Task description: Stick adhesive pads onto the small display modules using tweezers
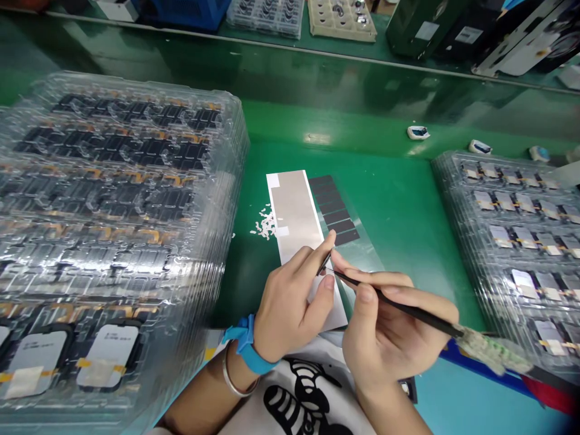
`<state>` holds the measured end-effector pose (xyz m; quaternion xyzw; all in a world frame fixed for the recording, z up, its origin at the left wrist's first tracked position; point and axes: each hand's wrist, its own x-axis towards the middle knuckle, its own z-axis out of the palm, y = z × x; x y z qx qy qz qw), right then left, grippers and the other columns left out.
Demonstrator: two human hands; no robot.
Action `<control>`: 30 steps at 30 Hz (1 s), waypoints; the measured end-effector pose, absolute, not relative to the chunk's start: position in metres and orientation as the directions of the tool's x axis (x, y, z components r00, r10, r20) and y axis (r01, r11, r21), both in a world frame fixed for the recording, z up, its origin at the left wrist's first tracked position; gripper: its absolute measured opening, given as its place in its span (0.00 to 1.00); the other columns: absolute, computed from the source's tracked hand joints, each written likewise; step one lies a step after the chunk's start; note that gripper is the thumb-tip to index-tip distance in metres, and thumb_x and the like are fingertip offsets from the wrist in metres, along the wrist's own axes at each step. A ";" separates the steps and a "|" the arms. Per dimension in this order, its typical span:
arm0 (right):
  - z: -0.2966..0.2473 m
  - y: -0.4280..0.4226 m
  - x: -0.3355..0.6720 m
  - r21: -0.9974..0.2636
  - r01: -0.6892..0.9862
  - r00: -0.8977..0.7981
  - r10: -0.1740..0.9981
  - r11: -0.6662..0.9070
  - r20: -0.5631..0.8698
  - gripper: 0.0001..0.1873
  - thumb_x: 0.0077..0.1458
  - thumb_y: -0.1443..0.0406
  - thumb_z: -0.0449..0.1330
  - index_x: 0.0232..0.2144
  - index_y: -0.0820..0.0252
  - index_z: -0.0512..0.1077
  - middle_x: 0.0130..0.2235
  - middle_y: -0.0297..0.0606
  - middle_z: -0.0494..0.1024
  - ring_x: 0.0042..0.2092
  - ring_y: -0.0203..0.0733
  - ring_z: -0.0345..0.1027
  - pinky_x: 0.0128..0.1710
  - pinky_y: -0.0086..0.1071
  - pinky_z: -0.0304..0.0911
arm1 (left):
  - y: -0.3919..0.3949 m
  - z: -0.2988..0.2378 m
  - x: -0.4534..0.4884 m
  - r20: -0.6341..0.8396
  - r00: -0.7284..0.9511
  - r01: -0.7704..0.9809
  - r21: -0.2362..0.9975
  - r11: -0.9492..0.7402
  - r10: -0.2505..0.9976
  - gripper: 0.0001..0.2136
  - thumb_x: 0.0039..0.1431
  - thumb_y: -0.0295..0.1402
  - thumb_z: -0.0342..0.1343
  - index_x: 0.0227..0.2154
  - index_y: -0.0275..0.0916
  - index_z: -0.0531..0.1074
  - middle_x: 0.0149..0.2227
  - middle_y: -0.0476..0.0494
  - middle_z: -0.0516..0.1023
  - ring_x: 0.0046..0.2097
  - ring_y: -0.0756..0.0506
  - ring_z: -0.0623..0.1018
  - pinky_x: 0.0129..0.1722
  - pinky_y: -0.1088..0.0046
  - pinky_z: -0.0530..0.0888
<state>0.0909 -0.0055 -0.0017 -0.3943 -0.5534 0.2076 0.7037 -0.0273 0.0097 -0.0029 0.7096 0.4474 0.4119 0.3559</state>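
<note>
My left hand (pixel 296 296), with a blue band and a bangle at the wrist, pinches a small black part (pixel 323 264) between thumb and fingers. The fingers hide most of this part, so its kind cannot be made out. In my right hand (pixel 394 320) is a pair of slim black tweezers (pixel 412 309), tape wrapped round the rear end and the tip at the small part. Beneath both hands lies a white-edged sheet with a grey face (pixel 296 208). A clear sheet with a row of black stickers (pixel 333 208) lies along its right side.
Small white scraps (pixel 265 223) are scattered left of the sheet. Tall stacks of clear trays with parts stand at left (pixel 235 151) and right (pixel 453 229). A shelf (pixel 272 45) with boxes and trays crosses the back. Small white-rimmed pieces (pixel 417 132) lie beneath it.
</note>
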 end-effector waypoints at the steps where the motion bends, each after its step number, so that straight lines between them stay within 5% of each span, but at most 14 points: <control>1: -0.002 -0.005 0.091 -0.782 0.149 0.297 0.727 0.605 0.619 0.24 0.53 0.86 0.57 0.46 0.61 0.63 0.41 0.38 0.80 0.45 0.44 0.81 0.45 0.45 0.82 | 0.010 -0.003 -0.027 0.264 0.259 0.337 0.877 -0.343 0.929 0.24 0.72 0.33 0.43 0.67 0.31 0.60 0.37 0.42 0.73 0.35 0.46 0.74 0.33 0.71 0.70; 30: -0.004 0.000 0.090 -0.795 0.146 0.321 0.732 0.589 0.601 0.18 0.56 0.83 0.57 0.44 0.62 0.64 0.38 0.37 0.79 0.40 0.41 0.80 0.41 0.41 0.83 | 0.010 -0.002 -0.028 0.257 0.238 0.347 0.878 -0.329 0.937 0.24 0.72 0.32 0.42 0.67 0.32 0.60 0.38 0.43 0.74 0.34 0.47 0.73 0.35 0.72 0.72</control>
